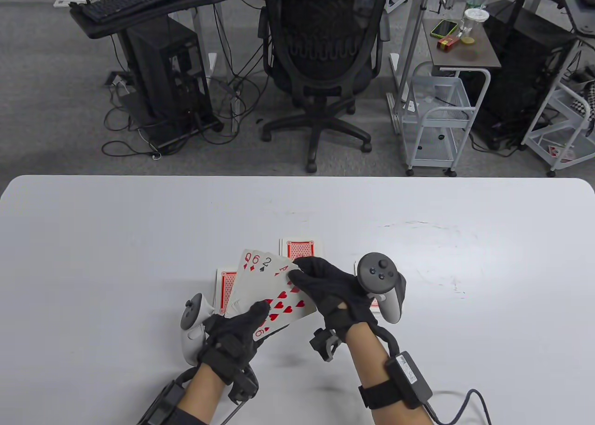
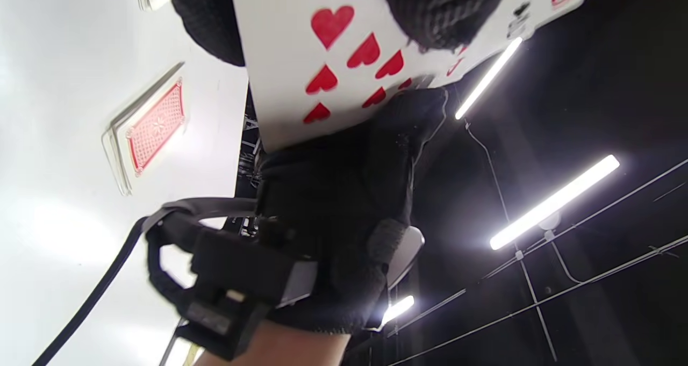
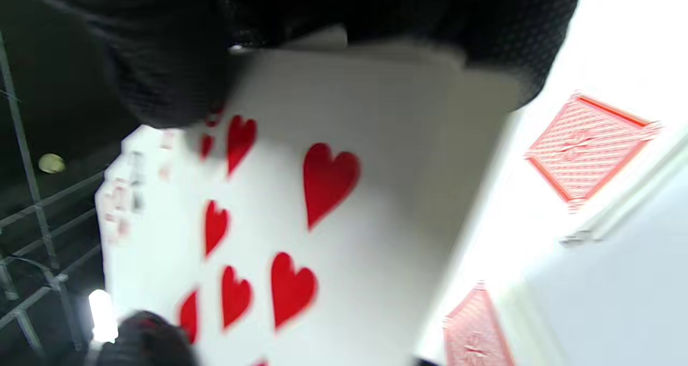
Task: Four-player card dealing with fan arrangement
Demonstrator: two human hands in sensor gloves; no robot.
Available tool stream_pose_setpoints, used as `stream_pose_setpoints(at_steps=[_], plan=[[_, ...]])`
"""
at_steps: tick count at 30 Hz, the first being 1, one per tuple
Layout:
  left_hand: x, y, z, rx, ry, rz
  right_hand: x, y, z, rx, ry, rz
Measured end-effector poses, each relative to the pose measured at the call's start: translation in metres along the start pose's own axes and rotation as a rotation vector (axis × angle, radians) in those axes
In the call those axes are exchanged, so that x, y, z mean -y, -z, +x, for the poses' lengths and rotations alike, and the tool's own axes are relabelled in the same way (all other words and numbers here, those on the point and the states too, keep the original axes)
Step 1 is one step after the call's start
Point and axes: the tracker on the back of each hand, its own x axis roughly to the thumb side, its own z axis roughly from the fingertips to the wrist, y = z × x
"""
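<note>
A white table [image 1: 139,220] fills the near half, with grey carpet [image 1: 56,118] beyond its far edge. Past it stand a black mesh office chair [image 1: 324,48], a computer tower [image 1: 169,76] under a keyboard stand at the left, and a white wheeled cart [image 1: 437,118] at the right. Long ceiling strip lights [image 2: 553,202] glow overhead.

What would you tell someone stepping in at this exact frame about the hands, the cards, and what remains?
Left hand: grips the bottom of a face-up fan of cards, thumb on top.
Right hand: fingers pinch the fan's upper right edge, spreading it.
Fan shows Q, 6, 2, A and a hearts card in front.
Face-down piles on the table: far pile, left pile, and one partly hidden under the right hand.
Done: dealing appears finished; one hand fanned.
Left: likely finish this fan, then fan the other piles.
</note>
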Motion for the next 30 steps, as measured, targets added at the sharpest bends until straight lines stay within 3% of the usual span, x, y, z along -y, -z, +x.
stream_pose_setpoints(at_steps=[5,9,11,13,18,20,24,27,30], plan=[[-0.005,-0.001,-0.001,0.02,-0.08,0.012,0.0,0.003,0.001,0.063,0.037,-0.01],[-0.005,-0.001,-0.001,0.023,-0.049,0.02,0.002,0.001,-0.005,-0.05,0.006,-0.024],[-0.004,0.0,-0.002,0.01,-0.024,0.019,0.002,0.002,0.0,-0.007,-0.115,-0.016],[-0.005,-0.001,-0.005,0.002,-0.056,0.025,0.0,0.004,0.007,0.084,-0.108,-0.049],[-0.009,-0.001,-0.003,0.023,-0.075,0.024,0.0,0.005,0.006,0.075,-0.047,0.012],[-0.008,-0.001,-0.003,0.016,-0.066,0.032,0.0,0.003,0.0,0.041,0.01,-0.013],[-0.008,-0.001,-0.004,0.007,-0.037,0.021,0.001,0.004,0.003,0.062,-0.077,-0.06],[-0.008,-0.001,-0.002,0.022,-0.068,0.021,0.003,0.004,0.0,0.062,-0.023,-0.027],[-0.009,-0.003,0.0,0.054,-0.107,0.049,0.003,0.004,-0.011,-0.051,-0.007,0.07]])
